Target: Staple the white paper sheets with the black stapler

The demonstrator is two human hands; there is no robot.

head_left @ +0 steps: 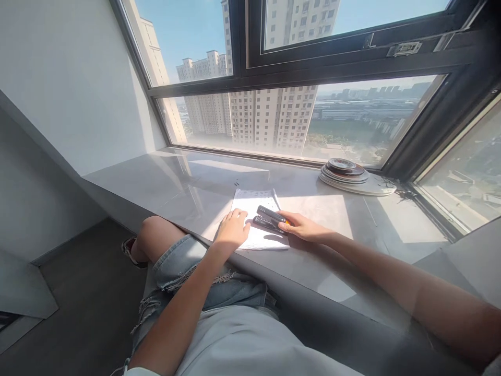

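White sheets of paper (pixel 250 240) lie on the stone window sill in bright sun, with faint marks near their far edge. My left hand (pixel 233 228) rests on the left side of the paper, palm down, its fingers stretched out. From the right, my right hand (pixel 299 226) is wrapped around the rear end of a black stapler (pixel 270 215). The stapler's jaws point left and stand apart, over the middle of the paper. A bit of orange shows by the right hand's fingers. The stapler's shadow falls on the sheets.
A stack of plates (pixel 344 175) stands at the far right of the sill (pixel 219 177), near the window frame (pixel 274 81). Two tiny dark pieces (pixel 236 184) lie just beyond the paper. The sill's front edge runs beside my bent leg (pixel 164 240).
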